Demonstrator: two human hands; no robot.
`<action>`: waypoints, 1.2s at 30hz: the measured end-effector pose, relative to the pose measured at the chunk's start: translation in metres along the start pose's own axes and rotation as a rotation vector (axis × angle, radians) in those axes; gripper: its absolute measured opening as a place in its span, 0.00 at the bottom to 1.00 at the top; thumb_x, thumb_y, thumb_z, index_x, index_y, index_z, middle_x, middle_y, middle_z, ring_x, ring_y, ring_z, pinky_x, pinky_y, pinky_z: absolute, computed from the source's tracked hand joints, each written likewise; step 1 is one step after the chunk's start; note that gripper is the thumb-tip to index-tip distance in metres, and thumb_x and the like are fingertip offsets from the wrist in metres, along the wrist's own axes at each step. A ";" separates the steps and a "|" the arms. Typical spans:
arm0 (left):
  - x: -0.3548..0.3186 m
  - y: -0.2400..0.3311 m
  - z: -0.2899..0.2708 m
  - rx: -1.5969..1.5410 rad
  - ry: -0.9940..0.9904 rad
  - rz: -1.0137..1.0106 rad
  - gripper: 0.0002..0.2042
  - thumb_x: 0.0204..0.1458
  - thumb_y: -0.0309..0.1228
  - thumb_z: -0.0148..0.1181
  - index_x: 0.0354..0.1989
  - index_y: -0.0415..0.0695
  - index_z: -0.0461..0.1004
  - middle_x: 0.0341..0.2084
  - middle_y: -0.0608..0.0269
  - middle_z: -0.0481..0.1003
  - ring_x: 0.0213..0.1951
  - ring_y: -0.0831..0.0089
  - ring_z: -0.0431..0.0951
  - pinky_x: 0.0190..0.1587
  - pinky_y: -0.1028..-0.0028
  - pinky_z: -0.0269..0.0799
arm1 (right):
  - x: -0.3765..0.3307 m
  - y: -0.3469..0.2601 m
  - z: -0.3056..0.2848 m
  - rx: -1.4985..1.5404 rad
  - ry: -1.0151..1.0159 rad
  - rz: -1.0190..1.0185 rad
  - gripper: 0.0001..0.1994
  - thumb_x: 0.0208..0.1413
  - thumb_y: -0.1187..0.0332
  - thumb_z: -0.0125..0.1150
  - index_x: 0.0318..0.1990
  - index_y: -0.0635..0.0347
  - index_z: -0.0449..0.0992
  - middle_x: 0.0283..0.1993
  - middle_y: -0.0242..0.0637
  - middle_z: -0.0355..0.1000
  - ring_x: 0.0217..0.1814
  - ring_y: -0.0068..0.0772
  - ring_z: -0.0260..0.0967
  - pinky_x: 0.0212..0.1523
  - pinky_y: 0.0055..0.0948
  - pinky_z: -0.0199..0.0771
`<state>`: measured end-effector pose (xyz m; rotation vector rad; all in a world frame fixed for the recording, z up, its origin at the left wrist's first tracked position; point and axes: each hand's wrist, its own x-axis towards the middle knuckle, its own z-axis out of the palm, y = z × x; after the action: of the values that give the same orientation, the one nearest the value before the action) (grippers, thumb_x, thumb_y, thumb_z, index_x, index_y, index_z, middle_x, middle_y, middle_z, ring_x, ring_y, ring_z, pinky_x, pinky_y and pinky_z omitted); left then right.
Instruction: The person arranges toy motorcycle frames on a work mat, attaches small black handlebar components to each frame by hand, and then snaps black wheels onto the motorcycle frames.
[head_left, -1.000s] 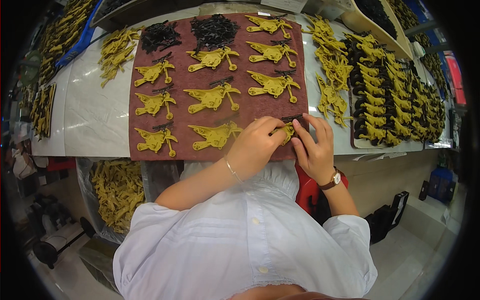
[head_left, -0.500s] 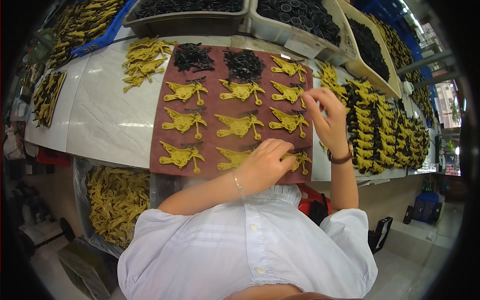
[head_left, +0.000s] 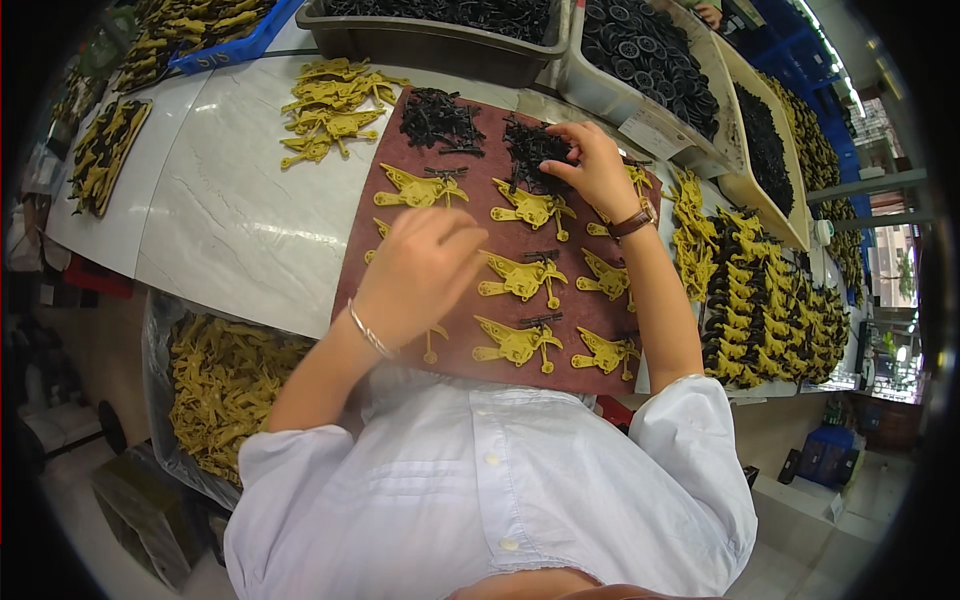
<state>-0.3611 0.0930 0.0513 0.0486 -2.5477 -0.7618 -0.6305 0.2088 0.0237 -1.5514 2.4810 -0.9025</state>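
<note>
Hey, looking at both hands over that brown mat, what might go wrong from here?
1. The right hand digs into a loose pile of small black parts; some may scatter across the brown mat.
2. The left hand hangs low over the laid-out yellow pieces and could knock them out of their rows.

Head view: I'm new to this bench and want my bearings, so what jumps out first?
A dark red mat lined with rows of yellow plastic parts fills the centre. The right hand reaches into a pile of small black pieces at its far edge; the left hand hovers over the near rows.
</note>
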 end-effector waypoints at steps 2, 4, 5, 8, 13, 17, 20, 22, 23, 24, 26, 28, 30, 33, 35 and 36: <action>0.020 -0.016 0.003 0.008 0.030 0.026 0.09 0.49 0.27 0.62 0.39 0.41 0.77 0.38 0.58 0.75 0.43 0.58 0.75 0.49 0.62 0.69 | 0.003 0.004 0.002 0.003 -0.013 0.001 0.21 0.41 0.68 0.73 0.46 0.58 0.77 0.34 0.35 0.68 0.30 0.29 0.66 0.36 0.28 0.71; 0.047 -0.035 0.009 0.009 -0.049 0.098 0.08 0.48 0.27 0.62 0.36 0.41 0.76 0.35 0.57 0.76 0.40 0.57 0.76 0.47 0.62 0.70 | 0.007 0.009 0.003 0.005 -0.019 0.001 0.21 0.42 0.69 0.74 0.46 0.59 0.77 0.35 0.34 0.69 0.29 0.23 0.64 0.35 0.24 0.70; 0.059 -0.041 0.013 0.008 -0.049 0.100 0.08 0.48 0.27 0.62 0.36 0.41 0.76 0.35 0.57 0.76 0.40 0.57 0.76 0.47 0.62 0.70 | 0.007 0.011 0.003 0.009 -0.006 -0.020 0.20 0.42 0.69 0.73 0.46 0.59 0.78 0.35 0.34 0.69 0.29 0.23 0.65 0.35 0.23 0.70; 0.087 -0.056 0.031 -0.029 -0.168 0.128 0.08 0.46 0.28 0.63 0.34 0.40 0.76 0.31 0.55 0.77 0.37 0.56 0.77 0.42 0.63 0.72 | 0.008 0.013 0.000 0.042 0.016 -0.047 0.20 0.42 0.67 0.73 0.45 0.58 0.78 0.34 0.36 0.69 0.29 0.28 0.66 0.34 0.27 0.70; 0.094 -0.059 0.056 0.061 -0.246 0.086 0.08 0.42 0.30 0.64 0.30 0.41 0.76 0.25 0.54 0.77 0.31 0.55 0.78 0.37 0.61 0.73 | 0.001 0.011 -0.006 0.083 0.052 -0.092 0.22 0.39 0.64 0.74 0.45 0.56 0.78 0.33 0.37 0.68 0.32 0.35 0.67 0.34 0.31 0.71; 0.092 -0.056 0.060 0.083 -0.221 0.051 0.08 0.42 0.30 0.64 0.30 0.41 0.76 0.23 0.56 0.77 0.30 0.55 0.78 0.36 0.60 0.73 | 0.004 0.018 0.000 0.043 0.001 -0.048 0.25 0.38 0.64 0.77 0.47 0.58 0.77 0.35 0.33 0.67 0.33 0.26 0.65 0.37 0.25 0.71; 0.095 -0.055 0.053 0.082 -0.161 0.006 0.07 0.42 0.27 0.62 0.30 0.40 0.76 0.24 0.55 0.78 0.30 0.57 0.80 0.36 0.63 0.75 | 0.010 0.022 0.002 0.028 0.013 -0.066 0.25 0.38 0.63 0.77 0.47 0.58 0.77 0.35 0.33 0.68 0.33 0.27 0.65 0.37 0.27 0.72; 0.101 -0.063 0.042 -0.026 -0.079 -0.065 0.06 0.43 0.25 0.61 0.30 0.39 0.77 0.25 0.54 0.79 0.30 0.62 0.82 0.36 0.68 0.77 | 0.010 0.022 0.003 0.026 0.021 -0.066 0.25 0.39 0.63 0.77 0.47 0.58 0.77 0.36 0.34 0.68 0.34 0.27 0.65 0.37 0.27 0.72; 0.105 -0.066 0.034 -0.050 -0.064 -0.109 0.05 0.45 0.23 0.61 0.31 0.37 0.77 0.25 0.54 0.80 0.30 0.65 0.83 0.37 0.71 0.78 | 0.010 0.021 0.000 0.037 0.016 -0.068 0.26 0.38 0.61 0.77 0.48 0.57 0.77 0.37 0.34 0.69 0.35 0.28 0.66 0.38 0.27 0.72; 0.108 -0.074 0.025 -0.063 -0.024 -0.109 0.06 0.45 0.24 0.63 0.32 0.37 0.78 0.26 0.55 0.80 0.30 0.65 0.82 0.37 0.71 0.77 | 0.010 0.019 -0.002 0.048 0.008 -0.071 0.27 0.38 0.59 0.77 0.48 0.57 0.77 0.38 0.35 0.69 0.36 0.29 0.67 0.39 0.27 0.72; 0.112 -0.090 0.009 0.050 0.033 -0.094 0.07 0.45 0.25 0.64 0.33 0.37 0.78 0.27 0.56 0.80 0.31 0.65 0.82 0.37 0.72 0.77 | 0.007 0.013 -0.004 0.057 0.020 -0.060 0.29 0.37 0.57 0.78 0.49 0.56 0.76 0.40 0.37 0.69 0.38 0.32 0.68 0.41 0.28 0.73; 0.114 -0.112 0.000 0.081 0.032 -0.106 0.08 0.45 0.25 0.65 0.34 0.38 0.78 0.28 0.56 0.80 0.32 0.66 0.82 0.38 0.71 0.77 | 0.006 0.012 -0.001 0.065 0.033 -0.045 0.31 0.36 0.55 0.78 0.50 0.55 0.76 0.42 0.39 0.69 0.41 0.34 0.69 0.43 0.30 0.73; 0.109 -0.126 -0.004 0.112 0.030 -0.114 0.08 0.45 0.26 0.65 0.35 0.38 0.79 0.29 0.56 0.81 0.32 0.66 0.82 0.38 0.71 0.77 | 0.007 0.014 0.007 -0.016 0.032 -0.042 0.35 0.33 0.52 0.79 0.52 0.54 0.75 0.45 0.42 0.69 0.46 0.41 0.70 0.48 0.34 0.73; 0.103 -0.136 -0.008 0.157 0.013 -0.132 0.09 0.43 0.27 0.66 0.34 0.40 0.79 0.29 0.56 0.81 0.31 0.64 0.80 0.39 0.68 0.76 | 0.011 0.016 0.012 -0.130 0.001 -0.056 0.36 0.34 0.53 0.79 0.53 0.54 0.74 0.47 0.43 0.68 0.50 0.45 0.69 0.51 0.37 0.71; 0.099 -0.135 -0.009 0.152 -0.011 -0.153 0.09 0.43 0.27 0.66 0.34 0.40 0.79 0.29 0.57 0.80 0.32 0.64 0.80 0.39 0.68 0.76 | 0.016 0.014 0.011 -0.102 -0.025 -0.009 0.36 0.33 0.54 0.79 0.54 0.54 0.73 0.47 0.44 0.68 0.51 0.46 0.68 0.53 0.37 0.70; 0.097 -0.133 -0.009 0.144 -0.028 -0.178 0.09 0.42 0.28 0.66 0.34 0.41 0.79 0.30 0.57 0.80 0.32 0.63 0.80 0.39 0.67 0.75 | 0.017 0.012 0.010 -0.078 -0.056 0.034 0.36 0.33 0.54 0.79 0.54 0.54 0.73 0.48 0.44 0.68 0.52 0.47 0.68 0.54 0.38 0.69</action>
<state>-0.4559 -0.0405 0.0298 0.3171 -2.6469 -0.6463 -0.6451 0.1937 0.0128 -1.5295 2.5235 -0.7553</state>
